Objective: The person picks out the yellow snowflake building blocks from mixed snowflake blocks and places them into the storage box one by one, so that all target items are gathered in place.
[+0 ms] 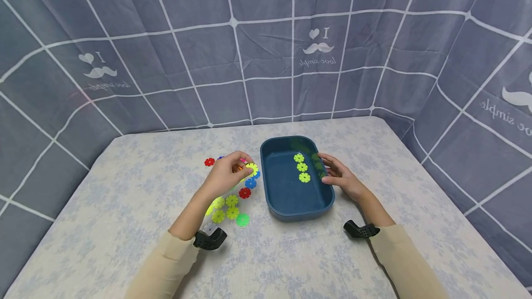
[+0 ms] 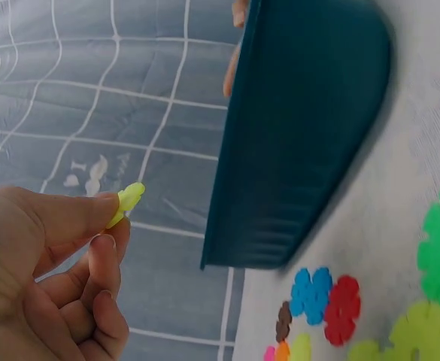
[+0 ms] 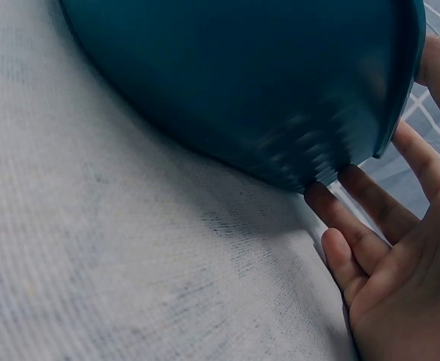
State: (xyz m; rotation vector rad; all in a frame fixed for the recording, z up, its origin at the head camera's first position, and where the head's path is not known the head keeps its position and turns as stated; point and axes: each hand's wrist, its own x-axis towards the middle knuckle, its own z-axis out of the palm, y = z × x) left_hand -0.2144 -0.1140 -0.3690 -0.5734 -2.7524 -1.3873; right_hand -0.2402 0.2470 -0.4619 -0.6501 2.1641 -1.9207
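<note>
My left hand pinches a yellow snowflake disc between thumb and index finger, just left of the basin's rim. The other fingers curl in below it in the left wrist view. The dark teal plastic basin stands on the table, and three yellow snowflake discs lie in a row on its floor. On the basin's right side, my right hand grips the wall, thumb at the rim. Two of its fingertips touch the outside of the wall low down in the right wrist view.
Loose snowflake discs lie left of the basin: several yellow ones, a green one, red ones and blue ones. Some are partly hidden by the left hand. A grey checked curtain hangs behind the patterned tabletop.
</note>
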